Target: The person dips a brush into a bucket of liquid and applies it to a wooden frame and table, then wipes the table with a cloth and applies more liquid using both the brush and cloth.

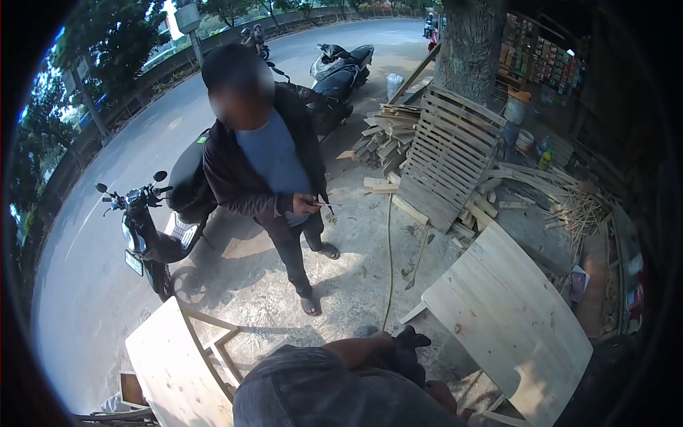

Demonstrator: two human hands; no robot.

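Note:
Low in the head view my grey-clad body [313, 391] fills the bottom edge. My left forearm reaches across it, and my left hand [407, 340] ends at a dark shape; I cannot tell whether that is a glove or a held thing. Only a patch of my right hand [442, 395] shows, lower right, with its fingers hidden. A pale wooden tabletop [512, 313] lies just right of both hands. Another pale wooden panel on a frame [171, 370] stands to the left.
A person in a dark jacket [263, 171] stands ahead, holding something small in their hands [309, 205]. A black scooter [153, 228] is parked beside them. A slatted pallet [448, 153], stacked offcuts [384, 139] and a tree trunk [469, 43] stand at the back right. A thin cord [389, 263] crosses the concrete.

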